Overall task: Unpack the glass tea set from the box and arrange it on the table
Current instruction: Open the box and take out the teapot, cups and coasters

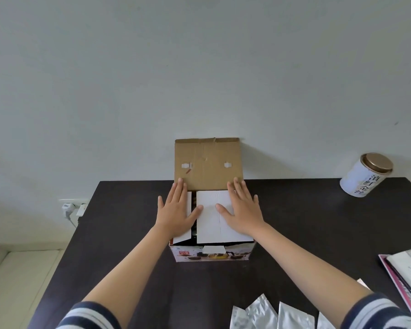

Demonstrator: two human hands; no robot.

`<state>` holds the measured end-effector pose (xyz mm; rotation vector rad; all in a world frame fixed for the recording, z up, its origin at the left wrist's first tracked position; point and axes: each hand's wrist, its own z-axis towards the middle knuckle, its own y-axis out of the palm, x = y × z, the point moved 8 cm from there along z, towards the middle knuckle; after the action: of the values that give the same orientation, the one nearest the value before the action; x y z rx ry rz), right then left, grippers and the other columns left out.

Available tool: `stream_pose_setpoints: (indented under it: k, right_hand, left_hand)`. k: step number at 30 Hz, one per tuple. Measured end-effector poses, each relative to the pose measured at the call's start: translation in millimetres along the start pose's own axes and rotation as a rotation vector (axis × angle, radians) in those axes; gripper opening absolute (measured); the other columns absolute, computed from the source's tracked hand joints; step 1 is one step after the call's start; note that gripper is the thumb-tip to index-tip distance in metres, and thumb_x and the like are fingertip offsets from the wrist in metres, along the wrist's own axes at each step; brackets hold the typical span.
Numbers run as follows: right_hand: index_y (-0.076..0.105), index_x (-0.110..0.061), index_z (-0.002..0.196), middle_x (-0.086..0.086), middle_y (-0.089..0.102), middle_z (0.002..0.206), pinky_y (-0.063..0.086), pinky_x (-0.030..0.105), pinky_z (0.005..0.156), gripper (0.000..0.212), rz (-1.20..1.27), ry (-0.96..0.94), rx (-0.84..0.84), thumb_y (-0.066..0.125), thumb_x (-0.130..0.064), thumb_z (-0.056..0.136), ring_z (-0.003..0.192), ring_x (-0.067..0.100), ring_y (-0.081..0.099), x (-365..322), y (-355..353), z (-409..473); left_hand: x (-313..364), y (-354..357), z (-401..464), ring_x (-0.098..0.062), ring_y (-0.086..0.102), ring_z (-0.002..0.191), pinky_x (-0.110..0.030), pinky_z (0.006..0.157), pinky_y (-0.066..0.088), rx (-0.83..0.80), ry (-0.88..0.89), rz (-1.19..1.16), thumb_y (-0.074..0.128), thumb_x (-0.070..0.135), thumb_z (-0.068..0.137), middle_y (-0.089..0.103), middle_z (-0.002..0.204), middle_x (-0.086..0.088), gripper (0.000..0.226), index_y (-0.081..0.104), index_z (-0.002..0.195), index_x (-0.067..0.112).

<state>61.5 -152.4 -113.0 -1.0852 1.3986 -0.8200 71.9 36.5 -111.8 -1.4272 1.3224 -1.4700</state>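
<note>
A cardboard tea set box [211, 254] stands in the middle of the dark table [119, 245], its printed front facing me. The brown lid flap [208, 162] stands upright against the wall. Two white inner flaps [209, 217] lie folded over the opening, with a dark gap between them. My left hand [177, 210] rests flat, fingers spread, on the left white flap. On the right white flap my right hand [241, 210] lies flat in the same way. The glass tea set itself is hidden inside the box.
A white tea tin with a gold lid [365, 176] stands at the far right of the table. Several silver foil packets [271, 314] lie near the front edge. Books or booklets [406, 276] lie at the right edge. A wall socket with plugs [73, 207] is left of the table.
</note>
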Motion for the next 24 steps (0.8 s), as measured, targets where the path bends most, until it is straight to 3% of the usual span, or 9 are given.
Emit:
stream_pose_setpoints:
  k: [8,14,19,24]
  right_hand:
    - [-0.006,-0.018,0.154,-0.003,-0.009,0.162,0.003,0.054,0.117,0.088,-0.011,0.001,-0.016,0.026,-0.070,0.090,0.147,0.016,-0.015,-4.2,3.1,-19.3]
    - [-0.002,-0.017,0.154,0.000,-0.009,0.162,-0.003,0.055,0.116,0.083,-0.058,-0.010,-0.005,0.024,-0.066,0.093,0.147,0.018,-0.015,-9.6,-1.8,-23.0]
    - [0.005,-0.019,0.153,0.004,-0.006,0.162,-0.006,0.056,0.115,0.073,-0.060,-0.063,0.083,0.027,-0.059,0.096,0.148,0.022,-0.010,-27.1,-8.1,-47.6]
    - [-0.001,-0.027,0.153,0.006,-0.015,0.161,-0.013,0.058,0.111,0.097,-0.045,-0.061,0.000,0.041,-0.076,0.081,0.147,0.026,-0.018,-52.2,14.5,-74.2]
  left_hand:
    - [0.4,-1.0,-24.3,-0.014,-0.011,0.147,-0.055,0.116,-0.001,0.031,-0.013,-0.006,0.022,0.069,0.090,-0.004,0.161,0.003,0.087,0.000,0.153,0.013]
    - [1.3,-1.4,-26.6,-0.013,-0.015,0.146,-0.053,0.116,-0.004,0.025,-0.021,-0.029,0.019,0.064,0.093,-0.012,0.160,0.003,0.080,-0.003,0.153,0.015]
    - [-1.9,-6.7,-37.9,-0.016,-0.007,0.148,-0.052,0.116,-0.003,0.097,-0.060,-0.228,0.023,0.053,0.098,-0.004,0.161,0.001,0.070,0.007,0.153,0.014]
    - [-6.0,-1.0,-48.4,-0.020,0.001,0.148,-0.054,0.116,0.003,0.043,-0.055,-0.354,0.034,0.050,0.097,-0.011,0.161,0.001,0.074,0.002,0.153,0.013]
